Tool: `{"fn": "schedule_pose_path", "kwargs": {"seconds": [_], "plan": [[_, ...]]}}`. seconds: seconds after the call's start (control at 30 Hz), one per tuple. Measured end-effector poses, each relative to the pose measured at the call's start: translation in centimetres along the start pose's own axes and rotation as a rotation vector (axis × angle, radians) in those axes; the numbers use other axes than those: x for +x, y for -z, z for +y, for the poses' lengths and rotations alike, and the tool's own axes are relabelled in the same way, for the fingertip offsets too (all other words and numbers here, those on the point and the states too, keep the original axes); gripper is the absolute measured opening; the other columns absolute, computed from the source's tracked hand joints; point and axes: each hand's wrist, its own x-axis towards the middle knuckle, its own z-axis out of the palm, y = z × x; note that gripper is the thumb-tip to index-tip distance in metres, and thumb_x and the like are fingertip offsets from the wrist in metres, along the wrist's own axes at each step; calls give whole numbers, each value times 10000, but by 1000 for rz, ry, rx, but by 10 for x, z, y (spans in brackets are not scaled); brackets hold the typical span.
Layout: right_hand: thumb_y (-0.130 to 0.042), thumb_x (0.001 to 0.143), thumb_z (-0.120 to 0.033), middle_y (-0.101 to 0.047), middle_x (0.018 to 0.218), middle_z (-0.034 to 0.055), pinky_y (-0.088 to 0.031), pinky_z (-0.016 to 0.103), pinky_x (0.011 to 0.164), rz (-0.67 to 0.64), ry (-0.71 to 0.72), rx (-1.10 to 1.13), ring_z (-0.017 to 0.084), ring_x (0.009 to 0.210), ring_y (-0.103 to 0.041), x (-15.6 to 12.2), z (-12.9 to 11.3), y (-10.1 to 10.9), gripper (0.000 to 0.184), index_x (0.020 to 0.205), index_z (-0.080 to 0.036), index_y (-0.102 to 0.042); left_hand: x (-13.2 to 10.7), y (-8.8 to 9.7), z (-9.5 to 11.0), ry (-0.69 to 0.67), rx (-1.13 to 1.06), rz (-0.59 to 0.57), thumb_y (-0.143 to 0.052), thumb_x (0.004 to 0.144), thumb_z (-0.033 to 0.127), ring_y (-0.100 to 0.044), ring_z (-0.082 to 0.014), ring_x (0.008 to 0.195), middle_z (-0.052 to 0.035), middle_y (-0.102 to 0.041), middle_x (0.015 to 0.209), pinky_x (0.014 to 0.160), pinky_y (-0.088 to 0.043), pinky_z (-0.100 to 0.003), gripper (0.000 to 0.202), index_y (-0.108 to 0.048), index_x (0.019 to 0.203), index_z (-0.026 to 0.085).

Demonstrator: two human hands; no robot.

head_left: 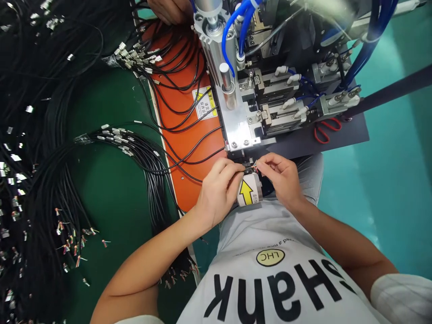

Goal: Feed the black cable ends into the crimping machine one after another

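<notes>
My left hand (219, 189) is closed in a pinch at the front of the machine, on what looks like the end of a black cable. Facing it, my right hand (282, 177) pinches thin coloured wires (254, 168) that stick out at that end. Between my hands sits a small dark fixture (248, 171), partly hidden by my fingers. Just below it is a metal block with a yellow arrow label (247, 192). The exact tips of the wires are too small to make out.
Left of the machine (241, 128), black cables cross an orange plate (189, 153). Cable bundles (118, 139) with metal connectors lie on a green surface (111, 202). Red-handled scissors (327, 130) lie at right. Another person's hand (170, 10) is at the top.
</notes>
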Motion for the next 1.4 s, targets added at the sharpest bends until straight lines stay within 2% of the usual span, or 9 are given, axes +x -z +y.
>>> {"fn": "schedule_pose_path", "kwargs": {"seconds": [0.17, 0.3, 0.63, 0.87, 1.4], "plan": [[-743, 804, -345, -596, 690, -20, -453, 248, 580, 7, -151, 95, 117, 627, -516, 16, 14, -2, 168, 760, -201, -669, 3, -9, -24, -111, 169, -4, -473, 975, 199, -598, -182, 938, -66, -580, 974, 788, -529, -295, 257, -649, 1163, 215], [-747, 801, -342, -594, 677, -25, -449, 242, 561, 3, -179, 134, 112, 611, -515, 18, 19, -4, 176, 754, -199, -656, 2, -13, -34, -140, 202, 18, -473, 967, 180, -597, -183, 922, -70, -571, 968, 781, -526, -297, 275, -640, 1183, 214], [-749, 811, -304, -633, 706, -26, -495, 259, 634, 9, -166, 165, 113, 637, -572, 22, 19, -4, 140, 768, -204, -662, 5, -15, -37, -151, 210, 28, -482, 945, 155, -588, -184, 894, -71, -553, 953, 754, -509, -290, 292, -645, 1180, 212], [-755, 813, -295, -613, 687, -28, -443, 247, 584, 4, -160, 148, 104, 626, -533, 21, 18, -3, 158, 735, -193, -663, 7, -13, -37, -184, 242, -15, -470, 923, 110, -569, -170, 847, -73, -522, 956, 684, -495, -279, 339, -669, 1185, 189], [-759, 812, -319, -612, 689, -23, -416, 256, 596, -22, -157, 126, 105, 623, -509, 22, 21, 1, 168, 750, -190, -672, 9, -12, -36, -229, 315, -18, -470, 942, 167, -534, -159, 802, -65, -507, 940, 640, -473, -271, 320, -672, 1188, 210]]}}
